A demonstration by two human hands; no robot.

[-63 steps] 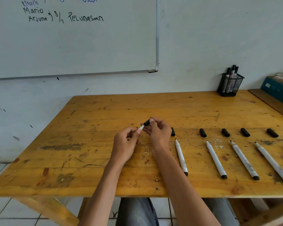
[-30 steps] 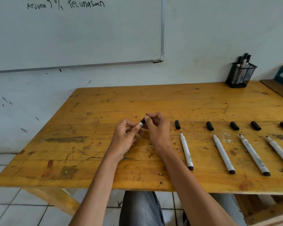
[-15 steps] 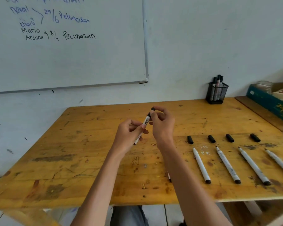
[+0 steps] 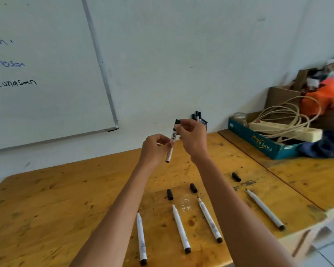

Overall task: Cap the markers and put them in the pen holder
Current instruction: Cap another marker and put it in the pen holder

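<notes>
My left grip (image 4: 154, 149) pinches the capped marker (image 4: 172, 144) upright above the desk (image 4: 46, 209); my right grip (image 4: 193, 137) pinches its cap end, before the pen holder (image 4: 203, 122). The whiteboard (image 4: 46, 105) reads "Pelunasan"; the blue box (image 4: 258, 142) reads "PAPER".

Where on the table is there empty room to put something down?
Biggest bare patch: the table's left half, from the left forearm out to the left edge. A smaller strip lies between the caps and the pen holder. Crowded: front right, where four uncapped markers and three caps lie, and far right around the blue box.
</notes>
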